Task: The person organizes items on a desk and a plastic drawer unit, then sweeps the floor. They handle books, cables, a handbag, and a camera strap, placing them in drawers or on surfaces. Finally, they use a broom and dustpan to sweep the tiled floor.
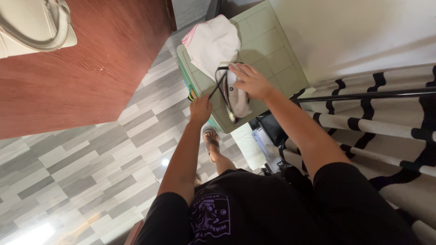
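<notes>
A pale green drawer cabinet [268, 50] stands by the wall, seen from above. A white cloth [213, 41] with pink stripes lies on its top, and beside it a small white object [240, 97] with a black cord [221, 86] looping over it. My right hand [251, 80] rests flat on that white object and the cord, fingers spread. My left hand [200, 110] grips the cabinet's front left edge, where the cord's end runs down to it. My foot in a sandal [211, 141] stands below.
A red-brown wooden table [81, 63] with a white handbag [32, 27] fills the upper left. A black-and-white striped fabric [386, 127] under a black rod [363, 95] is at right. Dark bags [272, 127] sit beside the cabinet. The floor has grey tiles [81, 172].
</notes>
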